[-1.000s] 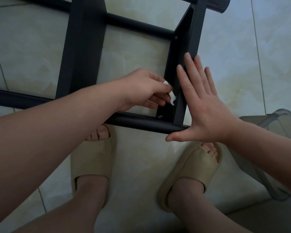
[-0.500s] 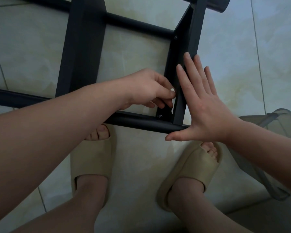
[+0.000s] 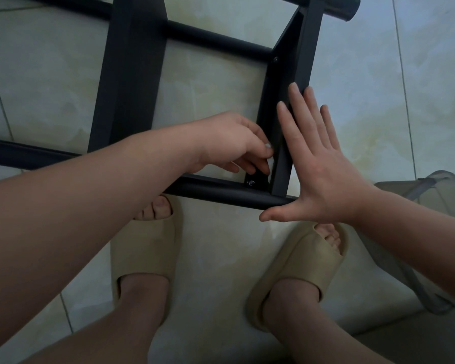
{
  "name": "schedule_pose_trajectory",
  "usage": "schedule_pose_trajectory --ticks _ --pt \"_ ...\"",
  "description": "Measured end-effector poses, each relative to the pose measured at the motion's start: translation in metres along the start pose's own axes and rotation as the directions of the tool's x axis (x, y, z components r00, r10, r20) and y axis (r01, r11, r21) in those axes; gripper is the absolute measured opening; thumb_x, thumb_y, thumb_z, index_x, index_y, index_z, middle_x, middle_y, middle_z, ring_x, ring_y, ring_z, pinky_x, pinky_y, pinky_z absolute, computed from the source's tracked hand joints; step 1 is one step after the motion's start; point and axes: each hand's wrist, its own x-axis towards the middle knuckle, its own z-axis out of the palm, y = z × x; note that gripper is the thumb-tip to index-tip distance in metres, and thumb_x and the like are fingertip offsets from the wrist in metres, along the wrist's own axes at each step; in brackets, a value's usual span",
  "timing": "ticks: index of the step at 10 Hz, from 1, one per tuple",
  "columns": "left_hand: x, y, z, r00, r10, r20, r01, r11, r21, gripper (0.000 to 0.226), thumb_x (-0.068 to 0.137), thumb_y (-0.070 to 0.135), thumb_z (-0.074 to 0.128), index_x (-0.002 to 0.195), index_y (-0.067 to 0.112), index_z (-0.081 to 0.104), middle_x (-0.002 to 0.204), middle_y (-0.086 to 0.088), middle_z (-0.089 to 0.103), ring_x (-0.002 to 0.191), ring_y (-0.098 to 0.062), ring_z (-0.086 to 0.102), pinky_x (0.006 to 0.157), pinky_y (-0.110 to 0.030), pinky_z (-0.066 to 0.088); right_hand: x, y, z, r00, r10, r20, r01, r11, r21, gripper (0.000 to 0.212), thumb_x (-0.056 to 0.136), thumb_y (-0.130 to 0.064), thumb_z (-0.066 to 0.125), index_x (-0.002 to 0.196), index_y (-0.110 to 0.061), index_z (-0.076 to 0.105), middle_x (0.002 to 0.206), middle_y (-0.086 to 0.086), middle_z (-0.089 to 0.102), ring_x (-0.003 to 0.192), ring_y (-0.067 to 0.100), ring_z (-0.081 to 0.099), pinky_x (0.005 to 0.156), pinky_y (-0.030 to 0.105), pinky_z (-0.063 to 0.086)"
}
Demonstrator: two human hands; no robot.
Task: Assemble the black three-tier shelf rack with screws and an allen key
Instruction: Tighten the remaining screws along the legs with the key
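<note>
The black metal shelf rack lies on the pale tiled floor just beyond your feet. Your left hand pinches a small white piece at its right flat crossbar. Your right hand, fingers straight, presses that bar's outer face.

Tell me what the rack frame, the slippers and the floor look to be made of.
Rack frame: likely metal tube and flat bar, matte black painted or powder-coated; soft sheen, screwed joints. Slippers: probably moulded foam or rubber, matte beige; thick one-piece shape, no seams. Floor: seemingly glazed ceramic or stone tile, pale and marbled; grout lines and a faint gloss.
</note>
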Motion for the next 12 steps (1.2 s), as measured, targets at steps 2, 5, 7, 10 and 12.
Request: schedule_pose_trajectory --ticks 2,5,7,10,12 --pt "0.0012 0.0005 0.0033 1.0 -0.01 -0.026 0.009 0.999 -0.04 0.007 0.096 0.027 0.063 0.091 0.024 0.067 0.084 0.004 0.078 0.08 -0.008 0.073 0.08 -0.032 0.049 0.0 0.0003 -0.0001 1.0 -0.002 0.0 0.002 1.0 -0.004 0.138 0.072 -0.096 0.046 0.16 0.002 0.003 0.167 0.024 -0.009 0.154 0.041 -0.014 0.124 0.063 -0.001" --pt "0.0016 0.0022 0.0056 0.998 -0.042 -0.041 0.037 0.993 -0.108 0.009 0.094 0.021 0.059 0.096 0.016 0.067 0.083 0.0 0.078 0.082 -0.013 0.075 0.082 -0.032 0.052 0.0001 0.0008 0.0005 1.0 -0.006 -0.008 0.005 1.0 -0.006 0.138 0.072 -0.095 0.047 0.16 0.002 0.003 0.167 0.025 -0.008 0.154 0.041 -0.014 0.123 0.063 -0.001" --pt "0.0003 0.0031 0.0046 1.0 -0.023 -0.01 0.022 0.997 -0.075 0.008 0.094 0.022 0.06 0.094 0.02 0.067 0.084 0.001 0.078 0.082 -0.011 0.074 0.084 -0.033 0.052 0.0002 0.0006 0.0007 1.0 -0.006 -0.011 0.006 1.0 -0.005 0.138 0.072 -0.095 0.047 0.16 0.002 0.004 0.167 0.025 -0.008 0.155 0.041 -0.013 0.123 0.063 -0.001" --pt "0.0003 0.0011 0.0032 1.0 -0.017 -0.012 0.016 0.999 -0.043 0.007 0.094 0.022 0.061 0.093 0.02 0.068 0.083 0.002 0.078 0.079 -0.008 0.074 0.081 -0.032 0.051 0.0 0.0 -0.0005 1.0 -0.002 -0.004 0.002 1.0 0.001 0.138 0.072 -0.094 0.048 0.16 0.003 0.004 0.167 0.025 -0.008 0.155 0.041 -0.014 0.123 0.064 -0.001" --pt "0.0002 -0.0006 0.0057 0.999 -0.009 -0.034 0.009 1.0 -0.004 0.008 0.095 0.021 0.061 0.089 0.023 0.067 0.081 0.003 0.078 0.076 -0.005 0.073 0.074 -0.03 0.048 -0.0001 -0.0004 -0.0005 1.0 -0.003 -0.006 0.003 1.0 -0.004 0.138 0.071 -0.094 0.049 0.16 0.003 0.005 0.167 0.025 -0.007 0.155 0.041 -0.013 0.123 0.064 0.0"
